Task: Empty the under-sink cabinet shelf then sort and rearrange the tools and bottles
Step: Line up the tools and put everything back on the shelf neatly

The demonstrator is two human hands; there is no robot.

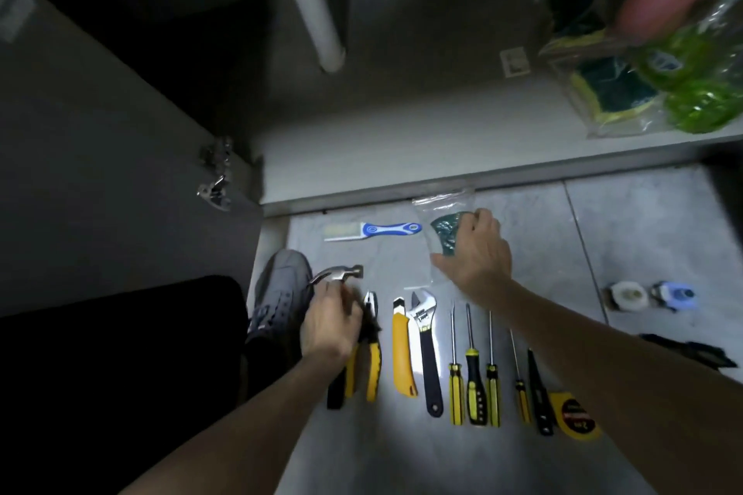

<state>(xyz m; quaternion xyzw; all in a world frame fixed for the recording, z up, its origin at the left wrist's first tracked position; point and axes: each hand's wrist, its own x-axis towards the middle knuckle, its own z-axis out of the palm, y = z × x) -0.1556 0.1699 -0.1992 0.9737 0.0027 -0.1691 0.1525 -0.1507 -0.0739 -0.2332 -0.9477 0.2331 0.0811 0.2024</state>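
Note:
Tools lie in a row on the tiled floor: yellow-handled pliers [373, 358], a yellow utility knife [403, 354], an adjustable wrench [427, 350], several yellow-and-black screwdrivers [474, 386] and a tape measure [575, 416]. My left hand [331, 323] grips a hammer [339, 274] just below its steel head, at the row's left end. My right hand [476, 255] rests on a clear plastic bag [444, 209] holding a dark green pad [444, 231]. A blue-handled scraper [372, 230] lies near the cabinet's edge.
The cabinet shelf [402, 141] holds bagged sponges [611, 92] and a green bottle [691, 72] at the right, under a white drain pipe [317, 12]. The open cabinet door [100, 133] stands at left. Two small round items [651, 295] lie on the floor at right. A grey shoe [277, 289] sits by the hammer.

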